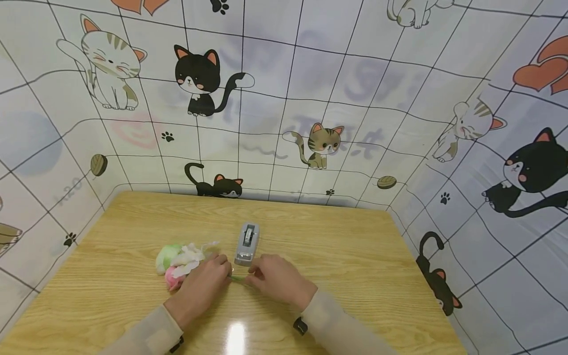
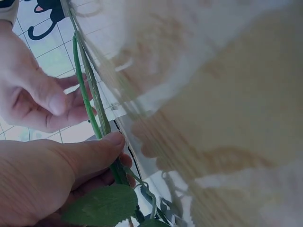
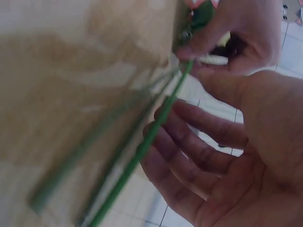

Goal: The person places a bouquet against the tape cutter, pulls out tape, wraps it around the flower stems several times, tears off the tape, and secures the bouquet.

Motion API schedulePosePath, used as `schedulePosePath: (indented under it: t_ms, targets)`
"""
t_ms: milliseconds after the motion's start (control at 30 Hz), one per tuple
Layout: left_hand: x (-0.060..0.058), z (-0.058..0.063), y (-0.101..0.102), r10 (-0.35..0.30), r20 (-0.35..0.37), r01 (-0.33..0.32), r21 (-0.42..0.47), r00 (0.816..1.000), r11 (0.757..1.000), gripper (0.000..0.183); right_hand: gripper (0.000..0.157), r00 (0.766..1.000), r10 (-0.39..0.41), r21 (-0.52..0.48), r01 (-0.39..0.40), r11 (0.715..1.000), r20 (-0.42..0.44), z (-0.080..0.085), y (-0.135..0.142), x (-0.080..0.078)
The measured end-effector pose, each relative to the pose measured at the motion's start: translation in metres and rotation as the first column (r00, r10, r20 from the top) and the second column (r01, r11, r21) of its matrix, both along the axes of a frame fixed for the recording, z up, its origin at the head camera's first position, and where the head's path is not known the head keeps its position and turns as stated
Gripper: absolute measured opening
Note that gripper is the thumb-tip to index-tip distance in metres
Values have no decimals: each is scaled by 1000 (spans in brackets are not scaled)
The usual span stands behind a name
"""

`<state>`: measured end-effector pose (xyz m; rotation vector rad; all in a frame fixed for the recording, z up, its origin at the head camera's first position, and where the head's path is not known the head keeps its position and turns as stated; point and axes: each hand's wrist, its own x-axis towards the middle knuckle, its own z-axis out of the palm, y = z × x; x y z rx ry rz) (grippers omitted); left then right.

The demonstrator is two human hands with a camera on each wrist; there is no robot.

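Observation:
My left hand (image 1: 206, 280) pinches a bunch of green flower stems (image 2: 94, 99) between thumb and fingers. The bunch has white (image 1: 188, 256), pink (image 1: 173, 280) and pale green (image 1: 167, 258) blooms, lying to the left of that hand. A green leaf (image 2: 102, 206) hangs below the thumb in the left wrist view. My right hand (image 1: 279, 280) is on the other side; in the right wrist view its loosely bent fingers (image 3: 189, 137) lie along the stems, with the thumb apart from them. A grey tape dispenser (image 1: 246, 245) stands just beyond both hands.
The wooden table (image 1: 346, 246) carries the flowers and the dispenser. Behind it and at both sides hangs a white gridded cloth (image 1: 266, 108) printed with cats. Bright light reflects off the table's near part.

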<state>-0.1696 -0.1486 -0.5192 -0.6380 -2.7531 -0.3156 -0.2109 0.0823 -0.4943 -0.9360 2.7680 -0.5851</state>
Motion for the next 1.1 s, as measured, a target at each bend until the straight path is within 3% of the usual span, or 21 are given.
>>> schedulePosePath:
  t_ms: [133,267,400,567,933,1100]
  targets:
    - [-1,-2,-2,-28,-48,26,-51,998,998,16,26,996,71,45,-69,997,-49,-6,-3,8]
    - [-1,-3,-3,-48,-80,41,-95,996,995,16,21,992,79,58,-74,996,-102,-10,-5,11]
    - [0,-4,-4,-64,-102,52,-116,993,992,18,16,993,73,46,-69,997,-96,-12,-7,14]
    - [1,-3,-5,-70,-129,60,-80,989,995,19,8,994,85,5,-85,996,-64,-12,-8,15]
    - [4,8,-3,-70,-137,60,-78,988,995,18,17,992,125,-75,-124,990,7,-16,-1,16]
    - [1,16,-2,-92,-79,90,-26,993,996,21,18,990,138,-104,-141,984,-44,-14,5,17]
